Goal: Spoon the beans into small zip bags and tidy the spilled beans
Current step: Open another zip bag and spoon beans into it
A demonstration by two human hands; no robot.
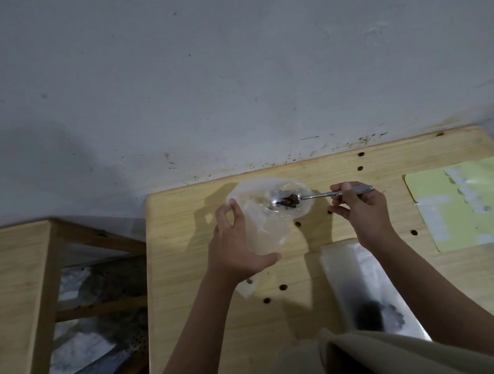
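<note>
the left hand is wrapped around a clear plastic bag standing on the wooden table, fingers curled on its far-left side and thumb spread along its near side, keeping its mouth wide. the right hand pinches the handle of a metal spoon between thumb and bent fingers; the bowl sits inside the bag's mouth, loaded with dark beans. loose beans dot the tabletop. a second clear bag with beans lies near right, a pale green sheet far right.
</note>
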